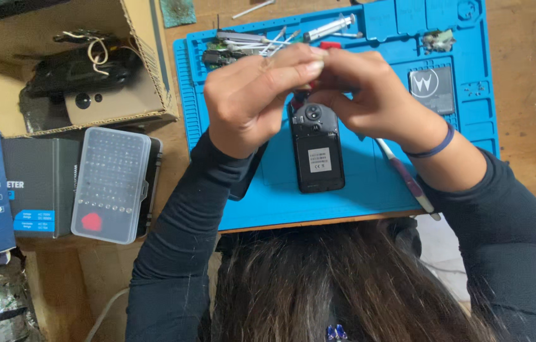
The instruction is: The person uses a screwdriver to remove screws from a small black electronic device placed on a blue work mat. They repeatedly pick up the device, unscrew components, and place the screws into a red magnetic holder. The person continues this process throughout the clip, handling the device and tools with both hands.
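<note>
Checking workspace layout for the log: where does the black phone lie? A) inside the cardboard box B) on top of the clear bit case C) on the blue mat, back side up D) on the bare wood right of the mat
C: the black phone lies flat on the blue mat, camera and label facing up, just below both hands.

Even, soft daylight-ish light, no hard glare. Bright blue silicone work mat [369, 177] well lit w/ faint shadows under the arms. Long dark hair [344, 285] at bottom is soft, out of focus; left edge dimmer, slightly blurred.
</note>
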